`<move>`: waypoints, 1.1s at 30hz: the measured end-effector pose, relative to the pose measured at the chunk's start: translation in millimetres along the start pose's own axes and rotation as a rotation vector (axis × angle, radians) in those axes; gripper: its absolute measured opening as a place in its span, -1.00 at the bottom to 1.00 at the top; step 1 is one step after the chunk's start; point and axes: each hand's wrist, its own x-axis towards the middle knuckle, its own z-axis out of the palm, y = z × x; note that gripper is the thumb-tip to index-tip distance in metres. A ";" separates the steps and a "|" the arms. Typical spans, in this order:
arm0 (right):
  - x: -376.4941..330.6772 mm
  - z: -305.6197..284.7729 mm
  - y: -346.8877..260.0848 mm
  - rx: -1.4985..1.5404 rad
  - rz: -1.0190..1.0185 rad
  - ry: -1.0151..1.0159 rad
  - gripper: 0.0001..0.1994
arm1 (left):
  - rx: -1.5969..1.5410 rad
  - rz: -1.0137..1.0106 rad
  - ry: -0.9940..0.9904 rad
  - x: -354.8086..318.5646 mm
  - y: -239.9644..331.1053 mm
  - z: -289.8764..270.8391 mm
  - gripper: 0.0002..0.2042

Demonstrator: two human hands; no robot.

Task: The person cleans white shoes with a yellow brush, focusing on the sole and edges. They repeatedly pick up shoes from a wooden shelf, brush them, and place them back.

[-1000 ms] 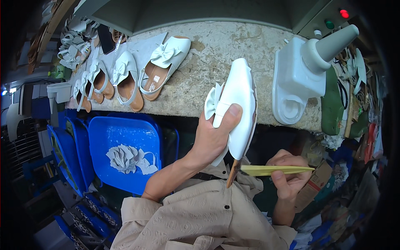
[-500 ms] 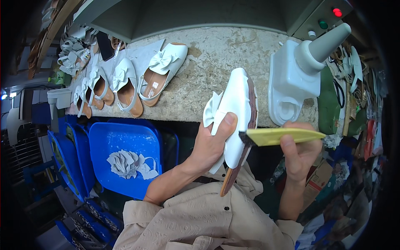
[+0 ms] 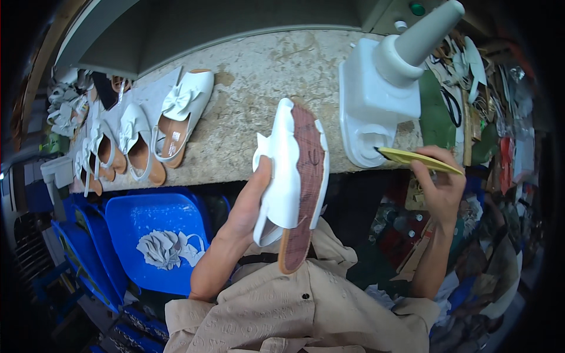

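My left hand (image 3: 250,203) grips a white slip-on sandal (image 3: 281,159) by its upper, with the sandal held upright in front of me. Its reddish-brown underside (image 3: 310,162) faces right, and the upper's wavy edge is folded over onto it. Between the thumb and fingers of my right hand (image 3: 438,185) is a flat yellow-handled brush (image 3: 419,160). The brush's dark bristles are at the round cup at the foot of a white plastic dispenser (image 3: 385,82) with a grey cone on top; I cannot tell whether they touch it.
Several white sandals with bows (image 3: 179,117) stand at the left on the worn workbench (image 3: 259,70). Below its front edge is a blue plastic chair (image 3: 141,212) with white cut pieces (image 3: 168,250) on it. A grey housing rises behind the bench.
The brush has left the sandal and moved right to the dispenser's cup. My left hand has turned the sandal so that its underside shows. The whole view has shifted.
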 end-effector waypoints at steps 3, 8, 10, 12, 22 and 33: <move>22.9 -2.4 5.2 -0.090 -0.070 -0.255 -0.84 | 0.039 -0.001 0.011 -5.6 1.7 -2.0 -0.47; 40.5 2.3 5.9 -0.124 -0.089 -0.408 -0.90 | 0.068 0.011 0.018 -5.1 -2.3 -33.5 -0.47; 42.7 4.3 8.1 -0.091 -0.055 -0.429 -0.90 | 0.127 -0.001 0.095 -7.2 0.7 -26.6 -0.40; 42.4 5.8 12.9 -0.031 -0.023 -0.428 -0.87 | 0.163 0.022 0.088 -7.3 0.2 -26.8 -0.40; -11.7 38.7 -20.9 0.649 0.370 -0.182 -0.76 | 0.396 0.140 0.119 1.9 -0.1 -6.2 -0.41; -57.1 84.5 -42.0 0.659 0.001 0.047 -0.81 | 0.436 0.389 0.144 10.2 5.9 5.3 -0.31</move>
